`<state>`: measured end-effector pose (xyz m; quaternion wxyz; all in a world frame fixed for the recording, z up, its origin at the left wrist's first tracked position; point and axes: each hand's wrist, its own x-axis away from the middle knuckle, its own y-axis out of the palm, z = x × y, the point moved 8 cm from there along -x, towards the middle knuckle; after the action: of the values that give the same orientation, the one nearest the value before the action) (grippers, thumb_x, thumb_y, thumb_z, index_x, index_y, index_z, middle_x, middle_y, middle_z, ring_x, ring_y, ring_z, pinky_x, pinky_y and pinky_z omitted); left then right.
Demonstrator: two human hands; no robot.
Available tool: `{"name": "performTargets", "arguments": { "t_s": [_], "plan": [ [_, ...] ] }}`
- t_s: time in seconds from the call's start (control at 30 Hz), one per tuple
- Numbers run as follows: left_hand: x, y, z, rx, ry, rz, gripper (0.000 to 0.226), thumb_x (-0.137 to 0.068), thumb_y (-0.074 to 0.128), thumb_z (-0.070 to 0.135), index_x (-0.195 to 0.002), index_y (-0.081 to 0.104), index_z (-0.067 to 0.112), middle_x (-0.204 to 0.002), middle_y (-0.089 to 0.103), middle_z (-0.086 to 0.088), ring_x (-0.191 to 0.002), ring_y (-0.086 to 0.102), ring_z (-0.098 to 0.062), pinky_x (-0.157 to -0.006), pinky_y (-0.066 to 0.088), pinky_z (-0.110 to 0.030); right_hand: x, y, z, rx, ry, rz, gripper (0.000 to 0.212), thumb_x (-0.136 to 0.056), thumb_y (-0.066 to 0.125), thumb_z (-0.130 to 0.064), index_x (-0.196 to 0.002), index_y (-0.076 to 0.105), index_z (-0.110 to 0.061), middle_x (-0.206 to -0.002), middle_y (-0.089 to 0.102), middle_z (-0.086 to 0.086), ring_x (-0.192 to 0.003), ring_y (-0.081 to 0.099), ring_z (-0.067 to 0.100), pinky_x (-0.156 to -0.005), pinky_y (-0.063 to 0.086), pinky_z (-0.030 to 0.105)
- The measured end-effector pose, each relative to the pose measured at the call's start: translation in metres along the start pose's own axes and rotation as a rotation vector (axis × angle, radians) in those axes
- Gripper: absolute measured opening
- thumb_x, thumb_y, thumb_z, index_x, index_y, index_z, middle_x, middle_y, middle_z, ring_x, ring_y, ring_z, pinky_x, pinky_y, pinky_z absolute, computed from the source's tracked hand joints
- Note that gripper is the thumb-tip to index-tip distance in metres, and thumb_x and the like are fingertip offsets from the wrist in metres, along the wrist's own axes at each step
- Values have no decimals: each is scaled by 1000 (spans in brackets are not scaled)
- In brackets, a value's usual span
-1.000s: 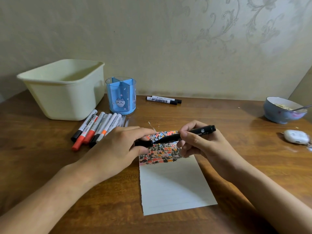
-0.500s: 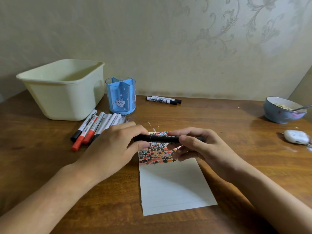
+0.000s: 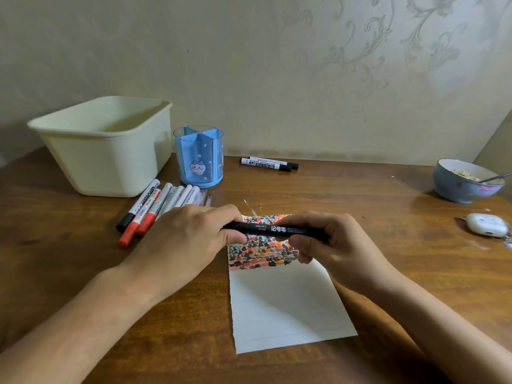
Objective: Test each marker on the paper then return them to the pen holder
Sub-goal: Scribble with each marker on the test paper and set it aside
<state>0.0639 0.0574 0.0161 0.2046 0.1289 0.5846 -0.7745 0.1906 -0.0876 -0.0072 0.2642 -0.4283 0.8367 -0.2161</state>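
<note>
A black marker [image 3: 273,230] lies level above the paper [image 3: 285,303], held at both ends. My left hand [image 3: 191,239] grips its left end and my right hand [image 3: 329,242] grips its right end. The marker looks closed, with no tip showing. The top strip of the paper is filled with black, orange and blue marks. The blue pen holder [image 3: 199,156] with a cat picture stands behind, its compartments showing no markers. Several white markers [image 3: 155,206] with red and black caps lie left of it. Two more markers [image 3: 267,164] lie at the back.
A cream plastic tub [image 3: 108,145] stands at the back left. A blue bowl [image 3: 465,184] with food and a spoon sits at the right, and a white earbud case [image 3: 486,224] lies in front of it. The wall runs close behind the wooden table [image 3: 69,273].
The marker was apart, with its cap in my left hand and the body tilted in my right. The two parts have come together and the marker now lies level between both hands.
</note>
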Motion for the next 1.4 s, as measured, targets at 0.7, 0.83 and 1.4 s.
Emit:
{"name": "performTargets", "arguments": {
  "t_s": [0.7,0.83,1.4],
  "plan": [
    [0,-9,10,34,73,84,30,-85,54,52,-98,72,32,-71,66,16,-62,58,-8,-53,45,-25,5,3,-7,-19,49,47,26,-97,60,-5,-114,71,-21,-81,77,-9,-55,63,6,-58,49,16],
    [-1,-19,12,0,83,109,22,-85,61,52,-97,71,36,-68,61,21,-58,52,1,-53,32,-14,0,-5,-15,-35,8,18,24,-98,61,-10,-113,72,-25,-82,76,-9,-54,60,5,-59,48,17],
    [-4,-22,-15,-40,-19,103,17,-89,65,37,-103,74,33,-80,54,16,-72,52,-3,-61,40,-22,-7,-10,-10,172,-83,181,60,-88,69,-38,-144,49,-33,-133,57,-15,-111,62,-1,-94,54,21]
  ]
}}
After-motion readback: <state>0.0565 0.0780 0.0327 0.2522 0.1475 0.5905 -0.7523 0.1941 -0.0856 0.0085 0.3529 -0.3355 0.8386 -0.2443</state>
